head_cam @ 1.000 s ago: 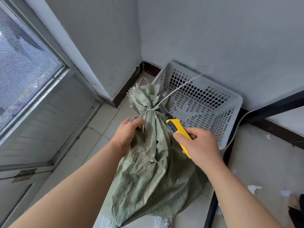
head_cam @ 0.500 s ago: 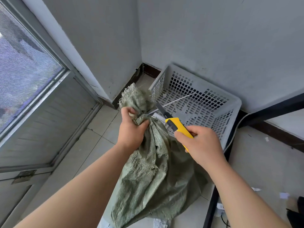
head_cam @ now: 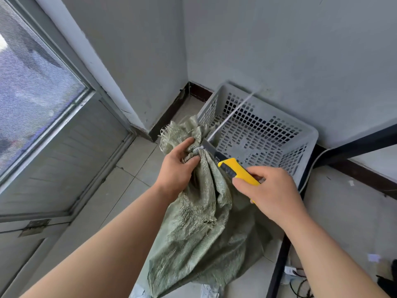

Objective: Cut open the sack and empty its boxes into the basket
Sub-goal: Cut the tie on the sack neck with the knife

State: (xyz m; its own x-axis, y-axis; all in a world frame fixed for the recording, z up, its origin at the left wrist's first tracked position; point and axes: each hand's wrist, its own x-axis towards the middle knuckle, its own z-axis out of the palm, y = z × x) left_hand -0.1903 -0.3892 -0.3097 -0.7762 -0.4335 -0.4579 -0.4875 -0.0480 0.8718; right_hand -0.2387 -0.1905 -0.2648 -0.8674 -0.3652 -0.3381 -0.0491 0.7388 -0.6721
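Observation:
A green woven sack (head_cam: 199, 239) stands on the tiled floor, its neck tied with white string (head_cam: 227, 117) that runs taut up and to the right. My left hand (head_cam: 178, 166) grips the bunched neck just below the knot. My right hand (head_cam: 268, 190) holds a yellow utility knife (head_cam: 234, 171), its blade tip touching the knot. Behind the sack sits a white perforated plastic basket (head_cam: 300, 134) in the corner. No boxes show; the sack hides its contents.
Grey walls meet in a corner behind the basket. A window and a grey door panel (head_cam: 53, 160) fill the left. A black metal frame (head_cam: 279, 267) and a raised grey surface with paper scraps lie to the right, with cables at the lower right.
My left hand has moved up from the sack's side and taken hold of the neck. The knife blade has come in against the knot, and the string has pulled taut again.

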